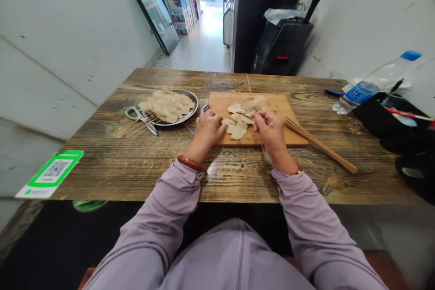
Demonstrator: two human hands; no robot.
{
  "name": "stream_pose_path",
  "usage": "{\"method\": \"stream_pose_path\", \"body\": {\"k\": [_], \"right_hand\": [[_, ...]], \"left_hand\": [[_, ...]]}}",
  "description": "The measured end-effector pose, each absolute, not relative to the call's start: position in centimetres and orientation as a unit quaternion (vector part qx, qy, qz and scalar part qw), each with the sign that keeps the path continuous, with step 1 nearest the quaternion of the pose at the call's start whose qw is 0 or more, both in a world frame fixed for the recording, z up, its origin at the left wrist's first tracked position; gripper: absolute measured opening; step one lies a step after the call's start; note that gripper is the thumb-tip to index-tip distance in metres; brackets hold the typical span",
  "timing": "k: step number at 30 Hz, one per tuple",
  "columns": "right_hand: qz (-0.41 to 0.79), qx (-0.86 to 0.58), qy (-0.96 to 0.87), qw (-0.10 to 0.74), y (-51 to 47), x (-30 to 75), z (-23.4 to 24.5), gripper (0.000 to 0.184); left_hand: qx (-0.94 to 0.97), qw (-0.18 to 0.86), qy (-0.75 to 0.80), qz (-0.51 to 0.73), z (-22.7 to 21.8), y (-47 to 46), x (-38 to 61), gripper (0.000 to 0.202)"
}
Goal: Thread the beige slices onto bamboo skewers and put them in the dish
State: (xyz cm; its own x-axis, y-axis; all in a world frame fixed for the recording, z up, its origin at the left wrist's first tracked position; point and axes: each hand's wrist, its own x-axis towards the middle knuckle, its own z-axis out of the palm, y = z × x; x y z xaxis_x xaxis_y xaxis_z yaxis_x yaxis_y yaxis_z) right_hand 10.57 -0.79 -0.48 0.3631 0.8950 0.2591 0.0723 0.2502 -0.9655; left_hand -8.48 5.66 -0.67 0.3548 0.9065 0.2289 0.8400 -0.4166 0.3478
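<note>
On the wooden cutting board [285,108] lie several flat beige slices [242,109]. My left hand [209,129] rests at the board's left edge with its fingers curled onto the nearest slice [235,130]. My right hand [270,129] is pinched closed on a thin bamboo skewer [262,148] that points back toward me, its fingertips touching the slices. A metal plate [193,98] left of the board holds several skewered slices [168,105], their sticks jutting toward the table's left front.
Green-handled scissors [141,117] lie by the plate. A bundle of bamboo skewers [321,145] lies right of the board. A water bottle [374,82] and a black bag [401,131] sit at the right. A green QR sticker [50,173] marks the table's left corner.
</note>
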Motion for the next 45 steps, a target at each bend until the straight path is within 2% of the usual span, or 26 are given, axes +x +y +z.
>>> {"method": "stream_pose_path", "body": {"k": [3,7,9,14,17,20,25,30,37,45], "right_hand": [[0.317,-0.523,-0.47,0.637,-0.7,10.5,-0.6,0.025],[0.306,-0.522,-0.469,0.643,-0.6,10.4,-0.7,0.023],[0.303,-0.526,-0.469,0.641,-0.5,10.5,-0.7,0.023],[0.315,-0.527,-0.475,0.63,-0.9,10.4,-0.4,0.025],[0.328,-0.522,-0.485,0.621,-1.4,9.9,-0.1,0.026],[0.351,-0.521,-0.495,0.6,-2.1,8.9,0.0,0.026],[0.388,-0.504,-0.548,0.543,-3.2,7.5,-0.6,0.025],[0.371,-0.529,-0.581,0.495,-3.5,6.9,-1.4,0.022],[0.339,-0.542,-0.608,0.471,-3.7,6.8,-1.2,0.023],[0.336,-0.544,-0.623,0.451,-3.6,6.7,-1.6,0.025]], "left_hand": [[0.818,0.089,0.533,0.197,-0.9,5.8,-8.2,0.019],[0.8,0.143,0.522,0.26,-1.5,6.4,-7.9,0.003],[0.779,0.192,0.515,0.303,-1.6,6.7,-7.9,0.009],[0.619,0.399,0.497,0.458,-0.8,6.9,-8.6,0.015],[0.482,0.541,0.468,0.506,0.1,6.5,-9.1,0.016],[0.387,0.61,0.435,0.538,0.8,6.3,-9.5,0.02],[0.311,0.656,0.374,0.577,1.1,6.6,-10.2,0.02],[0.294,0.675,0.355,0.576,1.0,7.0,-10.8,0.015],[0.295,0.666,0.356,0.586,1.2,6.9,-10.9,0.008],[0.296,0.635,0.378,0.606,1.1,7.2,-10.7,0.016]]}}
